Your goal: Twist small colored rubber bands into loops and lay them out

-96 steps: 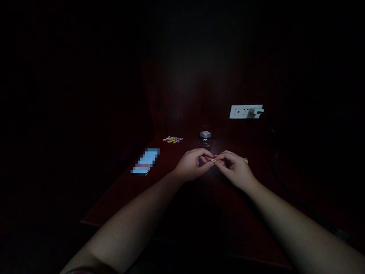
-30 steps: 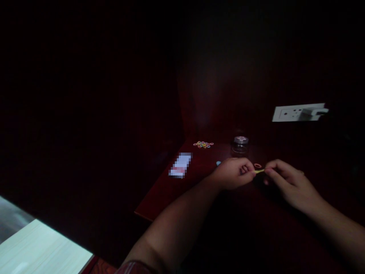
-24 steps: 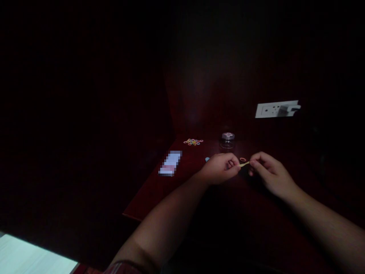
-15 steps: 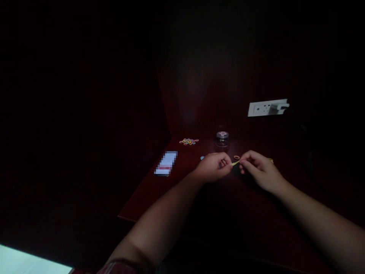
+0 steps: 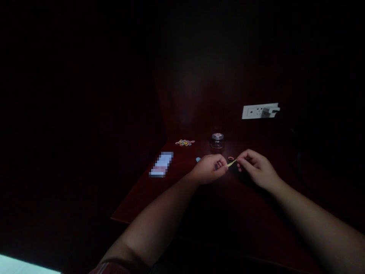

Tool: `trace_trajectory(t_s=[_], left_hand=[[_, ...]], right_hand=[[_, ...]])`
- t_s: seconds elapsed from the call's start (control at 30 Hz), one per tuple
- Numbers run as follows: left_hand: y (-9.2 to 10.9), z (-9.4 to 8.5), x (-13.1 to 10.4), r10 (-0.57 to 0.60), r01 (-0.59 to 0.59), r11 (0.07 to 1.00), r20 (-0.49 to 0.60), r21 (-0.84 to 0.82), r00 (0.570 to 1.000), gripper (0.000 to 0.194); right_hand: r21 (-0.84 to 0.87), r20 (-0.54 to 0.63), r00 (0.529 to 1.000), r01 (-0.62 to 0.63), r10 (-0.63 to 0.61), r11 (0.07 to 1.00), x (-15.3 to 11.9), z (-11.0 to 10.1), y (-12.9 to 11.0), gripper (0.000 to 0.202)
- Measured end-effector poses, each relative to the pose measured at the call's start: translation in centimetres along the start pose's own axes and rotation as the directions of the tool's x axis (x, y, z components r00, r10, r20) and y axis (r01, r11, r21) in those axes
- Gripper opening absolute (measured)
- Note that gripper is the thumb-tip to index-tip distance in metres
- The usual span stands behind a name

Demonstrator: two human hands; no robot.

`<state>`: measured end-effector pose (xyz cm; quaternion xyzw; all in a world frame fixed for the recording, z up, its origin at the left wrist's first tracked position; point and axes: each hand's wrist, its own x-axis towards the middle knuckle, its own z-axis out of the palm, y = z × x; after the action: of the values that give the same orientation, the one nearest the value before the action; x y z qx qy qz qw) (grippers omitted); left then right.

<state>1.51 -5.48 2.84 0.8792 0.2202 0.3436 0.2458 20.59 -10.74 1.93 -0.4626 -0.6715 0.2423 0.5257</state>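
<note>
Together, we are pinching a yellow rubber band (image 5: 232, 163) taut between our left hand (image 5: 209, 169) and right hand (image 5: 256, 169), just above the dark worktop (image 5: 176, 182). Light, soft and stretchy, it is probably liable to snap free, so we are gripping its very ends.

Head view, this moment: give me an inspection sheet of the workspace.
Surface: dark red table, dimly lit.
Job's things: yellow band stretched between both hands.
Clutter: pile of coloured bands; small jar; orange band; blue band; blurred flat item.
Grips: left hand and right hand each pinch one end of the yellow band.
Cables: nothing clearly seen.
Surroundings: wall socket with white plug; pale surface lower left.
</note>
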Motion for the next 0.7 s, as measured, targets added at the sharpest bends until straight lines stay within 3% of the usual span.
trace_trajectory(t_s=[0.13,0.3,0.43,0.7], left_hand=[[-0.14,-0.01,0.01,-0.001,0.001,1.000,-0.029,-0.003,1.000,0.013],[-0.11,-0.01,-0.05,0.005,-0.005,1.000,-0.016,0.018,1.000,0.012],[-0.14,0.16,-0.02,0.014,-0.013,0.999,-0.031,0.034,0.999,0.012],[-0.48,0.27,-0.15,0.009,-0.007,0.999,-0.052,0.043,0.999,0.010]], right_hand=[[-0.009,0.147,0.988,0.038,-0.036,0.999,-0.28,0.69,-0.19,0.023],[-0.037,0.028,0.999,0.019,-0.018,0.999,-0.20,0.27,0.17,0.024],[-0.029,0.132,0.991,0.041,-0.036,0.999,-0.32,0.49,0.00,0.022],[0.014,0.111,0.993,0.031,-0.032,0.999,-0.29,0.37,0.28,0.024]])
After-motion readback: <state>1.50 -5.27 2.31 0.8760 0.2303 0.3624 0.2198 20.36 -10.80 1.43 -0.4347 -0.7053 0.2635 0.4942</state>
